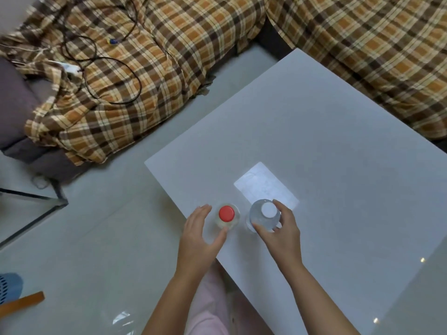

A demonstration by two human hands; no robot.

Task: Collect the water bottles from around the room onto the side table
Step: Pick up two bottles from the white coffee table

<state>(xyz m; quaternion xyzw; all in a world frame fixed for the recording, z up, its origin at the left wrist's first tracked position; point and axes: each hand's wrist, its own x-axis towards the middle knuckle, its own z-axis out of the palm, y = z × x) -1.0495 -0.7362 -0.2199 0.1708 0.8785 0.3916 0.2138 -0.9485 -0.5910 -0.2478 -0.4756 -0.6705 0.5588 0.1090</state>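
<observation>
Two clear water bottles stand upright side by side near the front left corner of the white side table (326, 141), seen from above. The red-capped bottle (226, 213) is on the left. My left hand (200, 235) is cupped beside it with fingers spread; the thumb tip touches its near side, while the fingers stay a little apart from it. The white-capped bottle (266, 210) is on the right. My right hand (280, 235) wraps its shoulder with thumb and fingers.
A plaid-covered sofa (150, 76) wraps the far and right sides of the table, with a black cable (113, 61) lying on it. A glass-edged low table (36, 206) sits at left. A blue slipper (9, 286) and a wooden stick (24, 303) lie on the floor.
</observation>
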